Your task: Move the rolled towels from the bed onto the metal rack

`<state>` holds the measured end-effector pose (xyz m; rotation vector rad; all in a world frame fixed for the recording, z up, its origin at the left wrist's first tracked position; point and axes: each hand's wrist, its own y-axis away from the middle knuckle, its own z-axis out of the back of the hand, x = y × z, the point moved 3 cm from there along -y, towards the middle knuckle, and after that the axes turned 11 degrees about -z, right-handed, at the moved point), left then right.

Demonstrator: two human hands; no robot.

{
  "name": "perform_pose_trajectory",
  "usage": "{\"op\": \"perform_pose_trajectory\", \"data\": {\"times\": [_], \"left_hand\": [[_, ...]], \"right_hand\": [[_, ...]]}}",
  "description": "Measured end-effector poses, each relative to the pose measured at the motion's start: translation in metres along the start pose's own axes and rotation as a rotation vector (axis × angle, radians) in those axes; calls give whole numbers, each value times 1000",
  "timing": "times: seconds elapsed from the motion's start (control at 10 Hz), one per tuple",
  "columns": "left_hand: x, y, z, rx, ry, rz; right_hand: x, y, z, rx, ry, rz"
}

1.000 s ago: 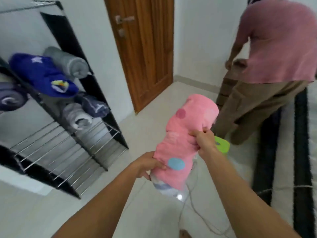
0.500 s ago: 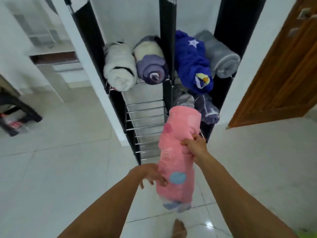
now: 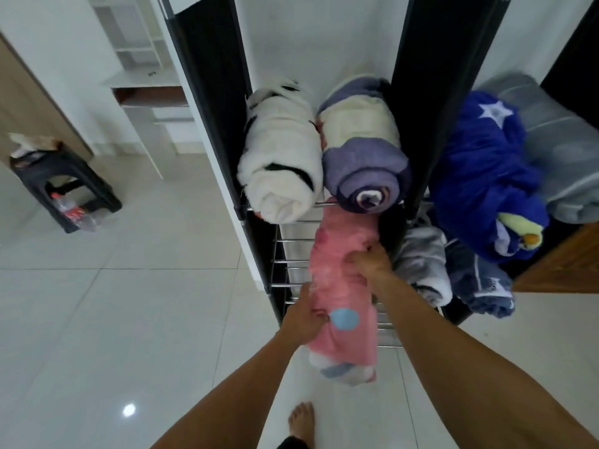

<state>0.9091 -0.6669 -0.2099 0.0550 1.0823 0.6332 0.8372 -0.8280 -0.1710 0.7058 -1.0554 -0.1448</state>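
Item: pink rolled terry towel with blue dot (image 3: 343,286), soft, light, prone to sag; I hold it lengthwise on the black-framed metal wire rack (image 3: 291,261), lower left shelf. My left hand (image 3: 304,319) clamps its near flank, my right hand (image 3: 368,260) its middle. Support both ends, I judge.

The floor (image 3: 113,319) is laid with large glossy pale tiles, thin dark grout lines running between them, and a small bright spot of light (image 3: 129,410) reflects off one tile near the bottom left. White walls (image 3: 48,59) rise behind. At the far left stands a black plastic stool (image 3: 69,186) with a crumpled clear bottle (image 3: 76,212) lying under it and some paper on top. Further back is a white shelf unit (image 3: 142,76) with a dark wooden band across it. A brown wooden door (image 3: 557,264) shows at the right edge.
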Motion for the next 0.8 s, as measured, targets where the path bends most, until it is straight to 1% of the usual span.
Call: {"op": "perform_pose_trajectory", "data": {"times": [0.1,0.2,0.3,0.4,0.5,0.6,0.7,0.8], "left_hand": [[2,-41,2,-87,-1,24],[3,-75,5,-144,36,44],[-1,-93,2,-143,97,64],[-11,-102,-6,-93,190,47],[-21,-108,-14,-39,250,-23],[-28,-101,-15,-13,301,-68],[-20,-89,-10,-21,346,-67],[9,-54,2,-26,255,-26]], "right_hand": [[15,-39,-12,48,-63,-25],[22,-71,-18,27,-113,-19],[23,-92,-22,-37,-71,-2],[17,-112,-30,3,-32,-28],[16,-97,-28,-10,191,-2],[11,-75,-21,-19,163,75],[-2,-50,-15,27,111,139],[-27,-4,3,160,26,40]]}}
